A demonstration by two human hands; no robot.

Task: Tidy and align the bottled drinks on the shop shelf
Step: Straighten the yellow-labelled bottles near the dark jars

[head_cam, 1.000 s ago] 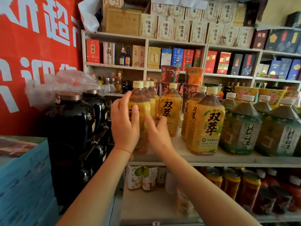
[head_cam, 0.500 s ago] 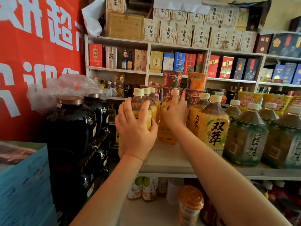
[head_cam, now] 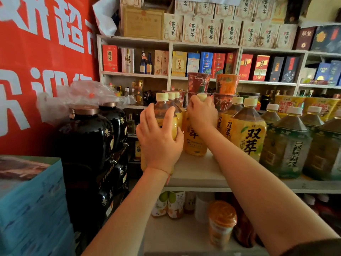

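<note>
Yellow tea bottles with cream caps stand in rows on a pale shop shelf (head_cam: 195, 174). My left hand (head_cam: 158, 139) wraps round the front left yellow bottle (head_cam: 163, 111) at the shelf's left end. My right hand (head_cam: 202, 112) grips the neck of a second yellow bottle (head_cam: 195, 143) just to the right, further back. Two more yellow bottles (head_cam: 247, 132) stand to the right. Green tea bottles (head_cam: 287, 145) follow at the far right.
Black ceramic jars (head_cam: 88, 137) are stacked left of the shelf, with a blue carton (head_cam: 31, 206) in front. Cup noodle tubs (head_cam: 199, 84) stand behind the bottles. A lower shelf holds an orange-lidded jar (head_cam: 222, 222) and small cartons. Boxed goods fill the back wall shelves.
My right hand rose from the shelf front to the neck of the second yellow bottle. My left hand stayed on the front left bottle, which shifted slightly forward.
</note>
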